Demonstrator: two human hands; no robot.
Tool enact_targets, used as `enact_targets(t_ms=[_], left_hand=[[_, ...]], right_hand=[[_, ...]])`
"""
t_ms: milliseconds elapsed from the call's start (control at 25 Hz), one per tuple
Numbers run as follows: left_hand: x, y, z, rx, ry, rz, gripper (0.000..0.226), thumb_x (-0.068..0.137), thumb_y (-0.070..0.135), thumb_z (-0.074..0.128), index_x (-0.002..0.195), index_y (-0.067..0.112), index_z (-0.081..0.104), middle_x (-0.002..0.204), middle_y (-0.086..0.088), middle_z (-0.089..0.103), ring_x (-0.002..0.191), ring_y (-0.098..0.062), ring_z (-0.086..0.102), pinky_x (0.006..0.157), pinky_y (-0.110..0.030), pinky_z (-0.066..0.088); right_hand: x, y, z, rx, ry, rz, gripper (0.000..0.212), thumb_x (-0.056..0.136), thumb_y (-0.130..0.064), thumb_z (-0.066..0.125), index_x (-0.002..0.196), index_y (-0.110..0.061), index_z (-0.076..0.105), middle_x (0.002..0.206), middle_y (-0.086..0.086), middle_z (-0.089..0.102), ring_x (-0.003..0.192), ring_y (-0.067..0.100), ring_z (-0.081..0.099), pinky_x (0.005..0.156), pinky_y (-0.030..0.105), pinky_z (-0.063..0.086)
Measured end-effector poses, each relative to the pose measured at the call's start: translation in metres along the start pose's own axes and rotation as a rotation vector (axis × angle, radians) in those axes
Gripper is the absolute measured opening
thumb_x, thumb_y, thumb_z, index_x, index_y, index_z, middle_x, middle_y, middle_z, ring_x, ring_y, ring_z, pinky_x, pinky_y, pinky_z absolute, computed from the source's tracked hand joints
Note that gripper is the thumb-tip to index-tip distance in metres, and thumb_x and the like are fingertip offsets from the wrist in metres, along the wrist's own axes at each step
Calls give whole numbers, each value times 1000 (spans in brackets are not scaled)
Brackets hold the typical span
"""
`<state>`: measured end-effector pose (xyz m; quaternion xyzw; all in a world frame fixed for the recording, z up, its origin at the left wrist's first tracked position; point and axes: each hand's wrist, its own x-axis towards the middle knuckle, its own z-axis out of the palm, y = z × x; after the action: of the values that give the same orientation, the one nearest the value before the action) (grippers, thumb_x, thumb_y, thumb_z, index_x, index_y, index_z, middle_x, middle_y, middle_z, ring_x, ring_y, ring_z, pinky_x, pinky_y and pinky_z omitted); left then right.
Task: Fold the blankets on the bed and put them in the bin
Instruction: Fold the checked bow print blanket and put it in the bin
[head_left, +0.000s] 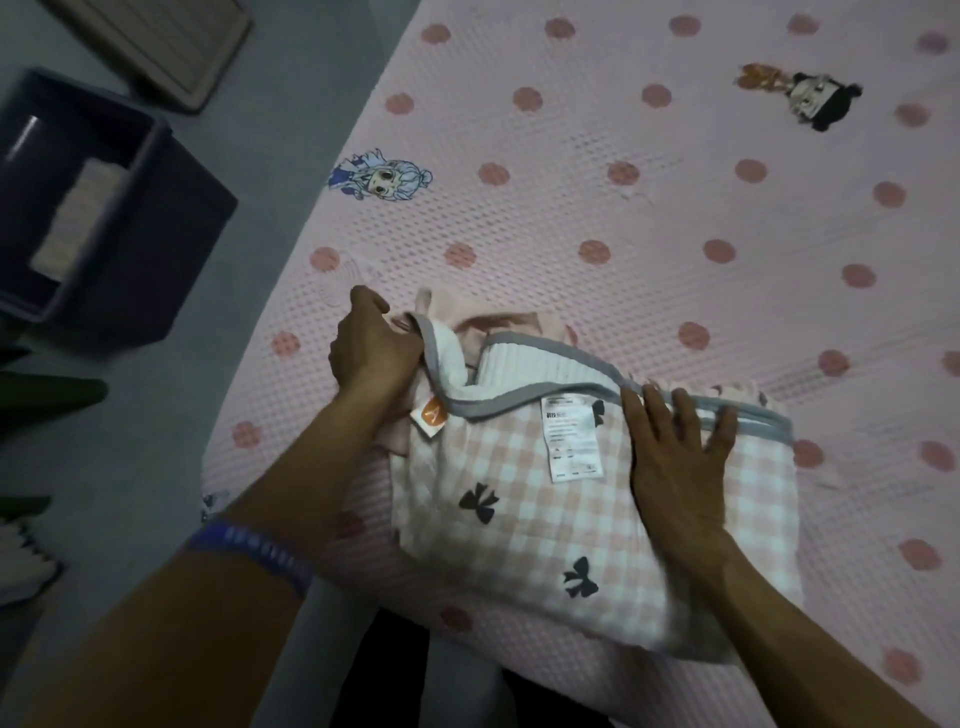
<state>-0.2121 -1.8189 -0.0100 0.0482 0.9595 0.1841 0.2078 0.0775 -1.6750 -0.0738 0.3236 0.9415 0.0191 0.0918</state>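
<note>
A blue beaded bracelet (254, 553) is worn on the left forearm, nearest the camera. Between the two forearms and under both hands, a pink-and-white checked blanket (519, 519) with dark bow prints and a grey binding is seen, partly folded, on the bed (675, 218). The right hand (675, 462) is laid flat on the blanket's right part, fingers straight and spread, fingertips reaching the grey edge. A white care label (571, 439) is noted just left of the right hand; an orange tag (432, 415) lies just beside the left wrist. The left hand (371, 345) is curled round the blanket's upper left corner, where grey binding and white backing are gathered; the exact finger positions are hidden. Plain pink fabric (498, 322) is seen bunched just beyond the blanket, between the hands.

Beyond the hands, the pink bed cover with red dots and two cartoon figures extends far. Well left of the left hand, on the grey floor, a dark purple bin (171, 234) is noted, with a pale folded item (78, 218) inside.
</note>
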Motion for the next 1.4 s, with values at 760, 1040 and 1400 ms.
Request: enact_targets(t_ms=[760, 1040, 1400], left_hand=[[-46, 9, 31, 98, 61, 260, 38, 93, 50, 52, 112, 18, 57, 115, -6, 64, 105, -28, 61, 93, -44, 43], [-120, -33, 60, 533, -171, 541, 78, 82, 85, 13, 147, 50, -13, 162, -11, -9, 147, -40, -5, 107, -73, -3], [-113, -38, 69, 433, -352, 190, 99, 59, 102, 12, 136, 57, -31, 159, -6, -25, 145, -47, -5, 105, -74, -9]], right_hand=[[12, -8, 4, -39, 53, -11, 53, 91, -10, 37, 144, -11, 41, 140, 17, 50, 133, 46, 40, 111, 72, 7], [10, -10, 3, -10, -43, 29, 55, 96, -20, 45, 150, -19, 32, 150, 11, 42, 142, 40, 31, 111, 71, 3], [-78, 57, -20, 253, -300, 458, 80, 86, -84, 16, 149, -48, -19, 161, 7, -25, 148, 44, 4, 110, 71, -7]])
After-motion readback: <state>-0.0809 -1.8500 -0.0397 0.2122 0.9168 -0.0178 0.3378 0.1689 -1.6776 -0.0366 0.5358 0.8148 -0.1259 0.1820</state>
